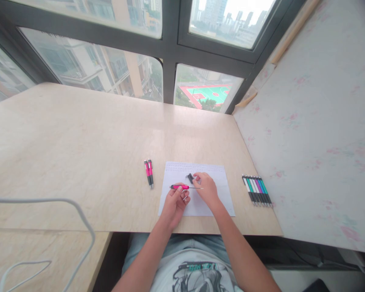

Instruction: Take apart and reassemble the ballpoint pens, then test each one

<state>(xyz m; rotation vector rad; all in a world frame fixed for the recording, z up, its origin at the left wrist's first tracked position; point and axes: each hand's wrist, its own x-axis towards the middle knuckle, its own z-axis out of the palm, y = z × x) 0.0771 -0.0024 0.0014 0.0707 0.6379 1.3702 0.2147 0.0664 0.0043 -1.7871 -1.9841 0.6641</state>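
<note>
My left hand (176, 202) is closed around a pink pen barrel (184, 187), held sideways just above the paper. Out of the barrel's right end sticks a thin refill (197, 187), its tip passing in front of my right hand (206, 187). The right hand's thumb and index finger are apart, at the edge of small black pen parts (190, 178); whether they touch these parts is hard to see. Under both hands lies a white sheet of paper (172, 172) with rows of faint writing along its top.
Two pink and black pens (149, 173) lie side by side left of the paper. To the right, a row of several pens in mixed colours (257, 190) lies by the wall (307, 162). A white cable (79, 209) loops over the table (79, 142) at the left.
</note>
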